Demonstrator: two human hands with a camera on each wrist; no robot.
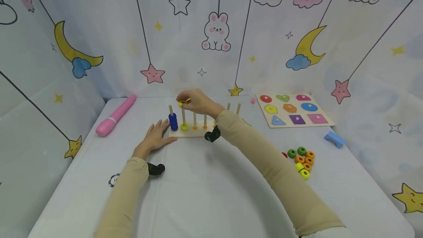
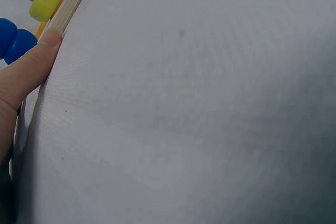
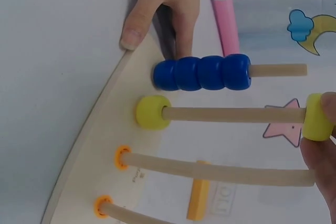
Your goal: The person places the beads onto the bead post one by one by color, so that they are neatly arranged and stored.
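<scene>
My right hand (image 1: 199, 102) pinches a yellow bead (image 3: 317, 117) between thumb and finger at the top of the second peg (image 3: 231, 114) of a wooden peg board (image 1: 180, 133). Another yellow bead (image 3: 153, 112) sits at the foot of that peg. Several blue beads (image 3: 202, 73) are stacked on the leftmost peg. Beside the board's left end rests my left hand (image 1: 155, 137), its thumb (image 2: 39, 61) touching the front edge and its fingers stretched out on the table. The pegs (image 3: 220, 173) farther right show orange rings at their feet; my right arm hides part of the board.
At the right lie loose beads (image 1: 308, 161) in green, orange and yellow, a red one partly hidden. Behind them is a shape puzzle board (image 1: 290, 109), with a blue block (image 1: 335, 139) nearby. A pink stick (image 1: 115, 116) and a round chip (image 1: 113, 180) lie at the left.
</scene>
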